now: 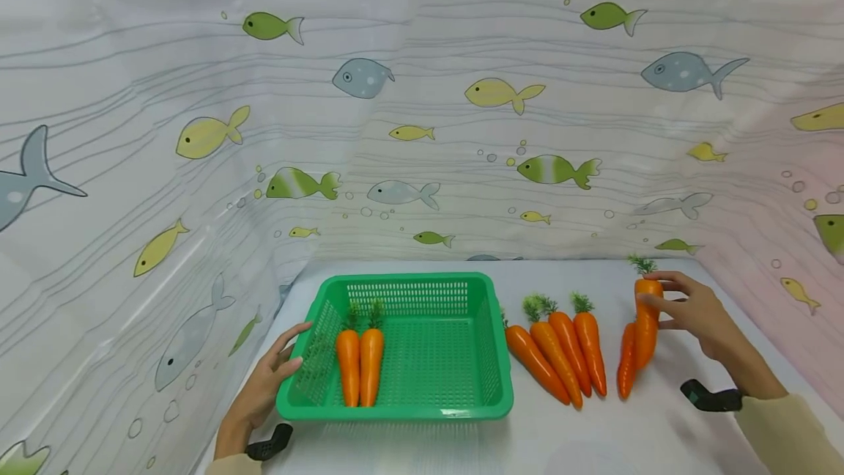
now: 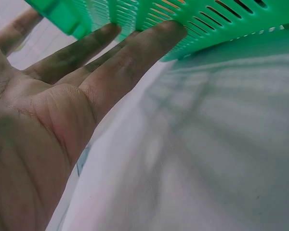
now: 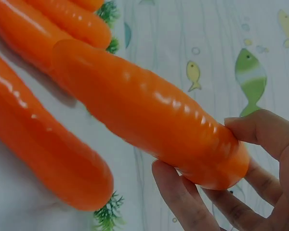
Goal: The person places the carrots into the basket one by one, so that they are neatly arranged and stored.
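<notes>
In the head view my right hand (image 1: 692, 310) pinches a carrot (image 1: 646, 321) near its leafy top, the tip hanging down. The right wrist view shows the thumb and fingertips of that hand (image 3: 265, 168) around the thick end of the carrot (image 3: 154, 113). Another carrot (image 1: 626, 365) lies on the table just left of the held one. My left hand (image 1: 267, 376) is at the left side of a green basket (image 1: 395, 413); in the left wrist view its straight fingers (image 2: 130, 62) touch the slotted wall. Two carrots (image 1: 360, 365) lie side by side inside the basket, at its left.
Several more carrots (image 1: 560, 358) with green tops lie on the white table (image 1: 560, 446), fanned out right of the basket. A fish-patterned sheet (image 1: 448, 152) hangs behind the table and along both sides.
</notes>
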Demonstrator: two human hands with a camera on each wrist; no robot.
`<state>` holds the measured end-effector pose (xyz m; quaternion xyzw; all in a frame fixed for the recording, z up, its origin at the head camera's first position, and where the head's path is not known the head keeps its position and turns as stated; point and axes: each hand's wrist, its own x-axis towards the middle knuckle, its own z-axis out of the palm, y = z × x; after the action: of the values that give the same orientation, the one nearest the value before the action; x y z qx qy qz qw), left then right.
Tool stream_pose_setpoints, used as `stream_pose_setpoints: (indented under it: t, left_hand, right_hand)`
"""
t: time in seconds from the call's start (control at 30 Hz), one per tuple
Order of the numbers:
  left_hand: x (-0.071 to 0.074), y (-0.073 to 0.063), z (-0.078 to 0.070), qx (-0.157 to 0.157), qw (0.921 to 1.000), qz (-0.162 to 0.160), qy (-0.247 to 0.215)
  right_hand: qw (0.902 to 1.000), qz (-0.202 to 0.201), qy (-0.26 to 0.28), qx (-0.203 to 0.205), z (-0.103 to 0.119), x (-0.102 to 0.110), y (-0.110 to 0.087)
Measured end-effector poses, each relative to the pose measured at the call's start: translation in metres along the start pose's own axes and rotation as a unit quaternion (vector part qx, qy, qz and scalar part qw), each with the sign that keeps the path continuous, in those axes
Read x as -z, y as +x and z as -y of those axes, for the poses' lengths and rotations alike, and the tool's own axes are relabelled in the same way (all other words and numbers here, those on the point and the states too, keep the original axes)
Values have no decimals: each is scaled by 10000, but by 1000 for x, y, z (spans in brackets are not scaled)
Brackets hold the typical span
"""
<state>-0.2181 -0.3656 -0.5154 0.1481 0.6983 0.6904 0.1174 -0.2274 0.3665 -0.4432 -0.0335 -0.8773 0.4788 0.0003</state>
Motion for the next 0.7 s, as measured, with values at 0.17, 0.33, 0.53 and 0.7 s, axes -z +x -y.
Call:
stream_pose_setpoints:
  t: [0.17,0.33,0.53,0.7]
  left_hand:
    - [0,-6,-1,78,9999,-94,-94]
    - [2,-6,-3,5,9999,32,-148]
    - [1,-2,-3,-6,10000,-35,-90]
    - [0,0,0,-12,9998,33,-183]
  right_hand:
    - [9999,1,107,123,12,-10,1]
    - [9997,21,101,226,24,-17,1]
    - [9993,-4,220,299,38,-23,4]
    - [9990,76,263,350,46,-31,8]
